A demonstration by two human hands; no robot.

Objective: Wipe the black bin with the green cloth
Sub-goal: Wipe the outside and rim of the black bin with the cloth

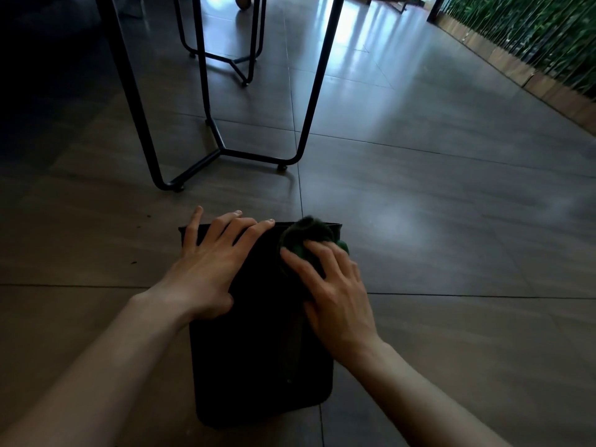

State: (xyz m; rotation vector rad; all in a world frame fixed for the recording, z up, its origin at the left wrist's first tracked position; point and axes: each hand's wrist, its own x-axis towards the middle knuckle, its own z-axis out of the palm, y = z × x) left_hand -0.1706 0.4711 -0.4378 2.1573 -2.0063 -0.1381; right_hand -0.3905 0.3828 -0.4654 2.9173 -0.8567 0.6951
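Observation:
The black bin [264, 356] lies on its side on the tiled floor, low in the middle of the view, its far edge pointing away from me. My left hand [209, 269] rests flat on the bin's upper left part, fingers spread over the far edge. My right hand [335, 295] presses the bunched dark green cloth [306, 238] against the bin's far right corner. Part of the cloth is hidden under my fingers.
Black metal table legs [222, 150] stand on the floor just beyond the bin, with a second frame [238, 59] further back. A green plant wall with a wooden base [522, 53] runs along the right. Tiled floor [451, 237] spreads to the right.

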